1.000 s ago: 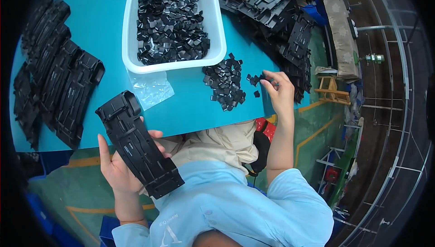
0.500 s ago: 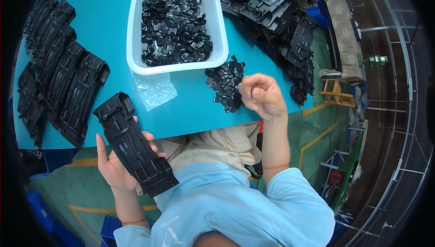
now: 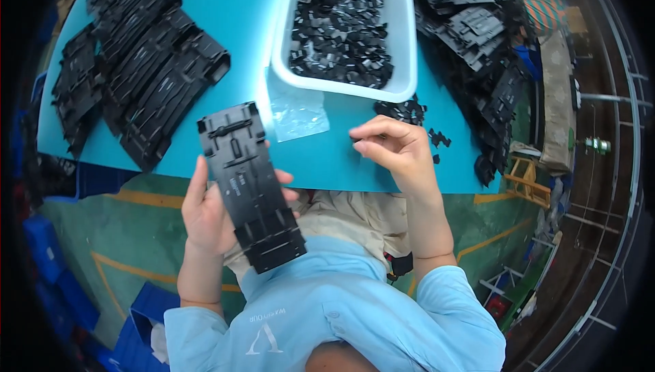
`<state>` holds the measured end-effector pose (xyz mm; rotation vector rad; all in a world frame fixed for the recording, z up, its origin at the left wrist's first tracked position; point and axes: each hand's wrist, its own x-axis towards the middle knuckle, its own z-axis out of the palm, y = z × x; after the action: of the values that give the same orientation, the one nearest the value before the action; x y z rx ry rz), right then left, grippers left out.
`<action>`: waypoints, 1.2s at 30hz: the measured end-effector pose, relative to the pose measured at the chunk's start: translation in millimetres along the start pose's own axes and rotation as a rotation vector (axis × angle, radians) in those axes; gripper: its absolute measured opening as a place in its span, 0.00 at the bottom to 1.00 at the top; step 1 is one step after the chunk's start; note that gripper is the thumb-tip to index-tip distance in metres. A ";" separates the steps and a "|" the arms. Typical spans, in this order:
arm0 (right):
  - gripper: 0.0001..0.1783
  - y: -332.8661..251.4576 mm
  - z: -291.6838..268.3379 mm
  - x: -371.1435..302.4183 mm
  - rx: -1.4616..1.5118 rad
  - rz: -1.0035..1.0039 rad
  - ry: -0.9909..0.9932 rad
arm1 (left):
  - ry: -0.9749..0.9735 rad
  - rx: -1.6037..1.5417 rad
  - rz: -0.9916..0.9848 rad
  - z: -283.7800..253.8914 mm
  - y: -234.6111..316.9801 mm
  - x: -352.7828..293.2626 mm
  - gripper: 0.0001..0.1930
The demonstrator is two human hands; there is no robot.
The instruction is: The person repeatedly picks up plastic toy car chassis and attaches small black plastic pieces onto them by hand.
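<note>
My left hand grips a long black moulded plastic panel by its sides, tilted in front of my body near the table's front edge. Ribs, slots and raised ends show on its upper face. To its right, my right hand is closed in a pinch, with a small black plastic piece at the fingertips, apart from the panel. Behind that hand lies a loose heap of similar small pieces, partly hidden by it. A white plastic tub beyond holds many more of them.
Stacked black panels cover the left of the blue table. Another pile of panels lies on the right. A transparent plastic bag sits before the tub. Blue crates and a wooden stool stand on the floor.
The view has shifted, moving the table's things rightward in the picture. My right hand has moved left from the loose heap toward the panel. The panel is now held more upright in the picture.
</note>
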<state>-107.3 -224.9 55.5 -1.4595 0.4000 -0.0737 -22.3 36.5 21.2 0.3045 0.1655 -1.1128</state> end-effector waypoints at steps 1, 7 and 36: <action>0.08 1.7 11.3 1.8 0.021 0.012 0.023 | 0.000 0.031 -0.008 2.1 -0.7 2.0 0.43; 0.13 19.8 34.3 19.4 -0.601 -0.322 0.065 | 0.000 0.142 -0.081 -0.5 -4.7 2.9 0.41; 0.10 25.9 59.8 37.6 -0.965 -0.607 0.130 | -0.024 0.216 -0.086 -8.6 -5.1 6.4 0.39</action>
<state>-58.8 -175.8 25.4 -2.5051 0.0593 -0.5190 -23.9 31.7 10.4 0.4794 0.0368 -1.2213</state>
